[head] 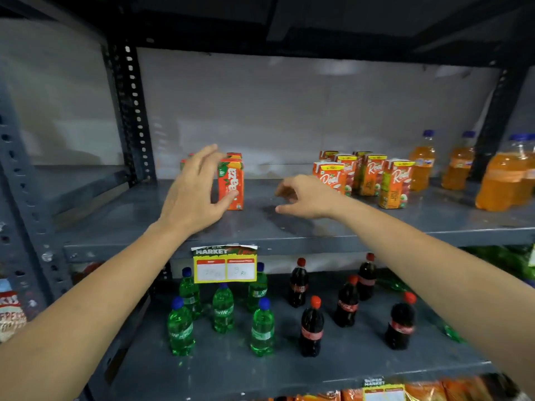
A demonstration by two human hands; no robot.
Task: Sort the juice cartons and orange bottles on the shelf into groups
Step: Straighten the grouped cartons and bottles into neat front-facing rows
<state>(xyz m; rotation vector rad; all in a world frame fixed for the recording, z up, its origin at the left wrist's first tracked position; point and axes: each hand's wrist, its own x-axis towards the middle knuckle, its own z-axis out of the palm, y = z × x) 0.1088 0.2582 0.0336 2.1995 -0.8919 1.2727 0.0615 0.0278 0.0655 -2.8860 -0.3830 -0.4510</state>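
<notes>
On the grey metal shelf point(289, 224), an orange Maaza carton point(233, 183) stands upright at centre left, with more such cartons partly hidden behind my left hand point(194, 192). That hand is spread open, its thumb touching the front carton's lower face. My right hand point(309, 198) hovers just above the shelf with fingers loosely curled and nothing in it. Behind it stands a cluster of several Real juice cartons point(370, 178). Several orange bottles point(498, 178) with blue caps stand at the far right.
A perforated dark upright point(130, 111) bounds the shelf at the left. A yellow price tag point(224, 264) hangs from the shelf edge. On the shelf below stand green Sprite bottles point(223, 311) and dark cola bottles point(347, 302).
</notes>
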